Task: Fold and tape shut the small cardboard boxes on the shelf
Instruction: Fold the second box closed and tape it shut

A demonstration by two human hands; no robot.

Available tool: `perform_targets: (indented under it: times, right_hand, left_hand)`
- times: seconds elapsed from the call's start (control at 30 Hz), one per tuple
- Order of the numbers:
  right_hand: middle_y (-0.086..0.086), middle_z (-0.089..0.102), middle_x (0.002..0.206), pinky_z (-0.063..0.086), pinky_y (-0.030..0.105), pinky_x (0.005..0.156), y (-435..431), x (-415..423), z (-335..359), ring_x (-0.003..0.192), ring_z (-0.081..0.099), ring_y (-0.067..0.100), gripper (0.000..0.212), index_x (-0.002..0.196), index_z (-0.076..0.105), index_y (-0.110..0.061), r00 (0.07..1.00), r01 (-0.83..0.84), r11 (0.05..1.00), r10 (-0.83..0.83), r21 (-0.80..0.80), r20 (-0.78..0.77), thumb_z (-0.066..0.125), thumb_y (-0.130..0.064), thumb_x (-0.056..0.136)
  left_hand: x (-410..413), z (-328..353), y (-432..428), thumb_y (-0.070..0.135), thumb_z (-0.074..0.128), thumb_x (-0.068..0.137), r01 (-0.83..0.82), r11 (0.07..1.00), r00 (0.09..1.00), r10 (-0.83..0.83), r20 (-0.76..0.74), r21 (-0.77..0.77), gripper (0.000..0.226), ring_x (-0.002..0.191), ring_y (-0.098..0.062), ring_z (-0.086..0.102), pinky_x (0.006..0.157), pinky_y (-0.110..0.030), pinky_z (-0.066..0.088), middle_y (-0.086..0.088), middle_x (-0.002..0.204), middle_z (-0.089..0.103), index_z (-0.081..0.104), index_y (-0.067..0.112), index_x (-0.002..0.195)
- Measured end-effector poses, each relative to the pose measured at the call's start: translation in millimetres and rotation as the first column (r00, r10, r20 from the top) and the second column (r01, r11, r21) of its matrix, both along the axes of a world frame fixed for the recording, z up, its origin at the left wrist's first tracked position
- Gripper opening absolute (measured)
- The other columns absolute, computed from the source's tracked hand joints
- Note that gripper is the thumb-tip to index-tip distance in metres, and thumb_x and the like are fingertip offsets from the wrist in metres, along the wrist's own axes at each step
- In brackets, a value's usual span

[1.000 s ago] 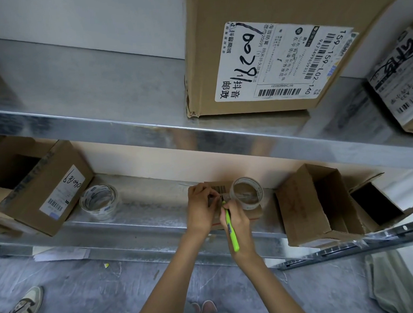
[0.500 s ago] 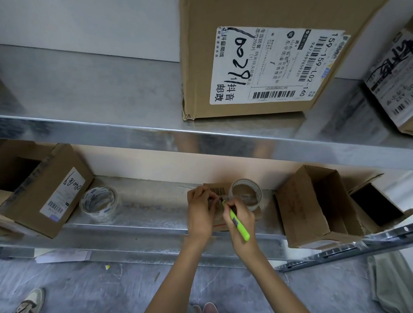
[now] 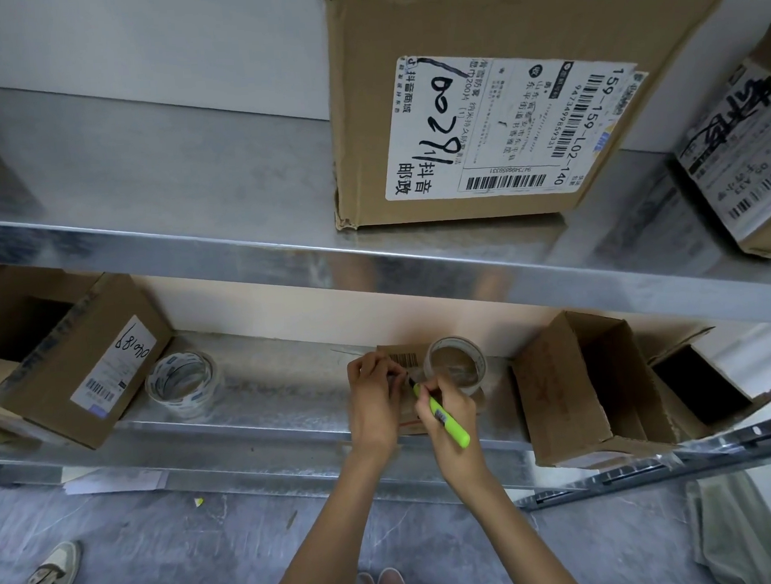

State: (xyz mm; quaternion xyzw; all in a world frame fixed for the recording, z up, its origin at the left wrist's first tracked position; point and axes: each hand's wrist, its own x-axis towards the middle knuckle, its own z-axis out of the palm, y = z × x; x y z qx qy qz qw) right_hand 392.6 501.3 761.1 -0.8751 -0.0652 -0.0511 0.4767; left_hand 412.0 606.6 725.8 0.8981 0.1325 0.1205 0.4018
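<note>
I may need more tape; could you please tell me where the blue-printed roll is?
In the head view, the blue-printed tape roll lies on the lower shelf, left of the left hand, beside the labelled box.

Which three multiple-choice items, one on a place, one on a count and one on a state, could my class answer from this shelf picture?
1. Where does the large labelled box stand?
A the upper shelf
B the lower shelf
C the floor

2. How many tape rolls are in view?
A one
B two
C four

3. What is the right hand doing?
A lying flat and empty
B lifting a cardboard flap
C gripping the green marker

Answers:
1 A, the box rests on the upper metal surface.
2 B, one roll lies left of the hands and one lies by them.
3 C, its fingers curl round the marker, whose tip is at the small box.
</note>
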Motion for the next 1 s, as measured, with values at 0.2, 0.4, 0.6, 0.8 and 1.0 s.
perform_targets:
  times: [0.2, 0.4, 0.6, 0.8, 1.0]
  right_hand:
    - [-0.004, 0.046, 0.060, 0.033, 0.008, 0.052, 5, 1, 0, 0.061, 0.050, 0.002, 0.022, 0.072, 0.044, -0.008, 1.000, 0.028, 1.000, -0.028, -0.003, -0.003, 0.054, 0.000, 0.090]
    - [0.009, 0.056, 0.067, 0.039, 0.014, 0.055, 5, 6, 3, 0.059, 0.054, 0.013, 0.015, 0.076, 0.049, -0.003, 0.999, 0.002, 1.000, -0.003, -0.023, -0.037, 0.053, -0.001, 0.091]
    - [0.001, 0.055, 0.065, 0.040, 0.015, 0.054, -1, -8, -2, 0.062, 0.054, 0.010, 0.019, 0.074, 0.051, -0.010, 0.997, 0.078, 0.994, -0.077, 0.078, -0.010, 0.057, -0.001, 0.089]
    - [-0.004, 0.065, 0.074, 0.054, 0.036, 0.061, -16, -21, 21, 0.068, 0.067, 0.018, 0.012, 0.078, 0.056, -0.026, 0.987, 0.160, 0.948, -0.151, 0.275, -0.054, 0.062, -0.018, 0.086]
    - [-0.003, 0.043, 0.047, 0.033, 0.016, 0.046, -31, -39, 88, 0.046, 0.037, 0.006, 0.020, 0.074, 0.053, -0.009, 0.993, 0.106, 0.832, -0.114, 0.544, -0.020, 0.071, -0.007, 0.081]
  left_hand:
    - [-2, -1, -1, 0.006, 0.058, 0.087, -0.005, 1.000, 1.000, 0.005, -0.004, 0.011, 0.010, 0.102, -0.004, 0.034, 0.070, -0.002, 0.027, -0.001, 0.108, 0.056, 0.062, 0.015, 0.082]
    - [-3, 1, -4, 0.003, 0.058, 0.086, -0.044, 0.999, 0.999, 0.044, 0.006, -0.026, 0.015, 0.090, 0.006, 0.025, 0.069, 0.004, 0.027, -0.001, 0.106, 0.056, 0.059, 0.016, 0.079]
    - [-2, -2, -4, 0.003, 0.061, 0.085, -0.071, 0.994, 0.997, 0.074, 0.036, -0.081, 0.016, 0.091, 0.012, 0.030, 0.072, 0.004, 0.029, 0.000, 0.107, 0.058, 0.062, 0.018, 0.080]
    - [-6, 8, 4, -0.002, 0.054, 0.086, 0.053, 0.998, 0.994, -0.056, 0.096, 0.031, 0.038, 0.106, -0.012, 0.043, 0.081, -0.011, 0.035, -0.003, 0.111, 0.061, 0.065, 0.016, 0.117]
    - [-10, 32, 9, 0.000, 0.056, 0.074, 0.110, 0.984, 0.986, -0.126, 0.109, 0.141, 0.035, 0.097, -0.017, 0.052, 0.078, -0.027, 0.047, 0.005, 0.100, 0.064, 0.069, 0.024, 0.097]
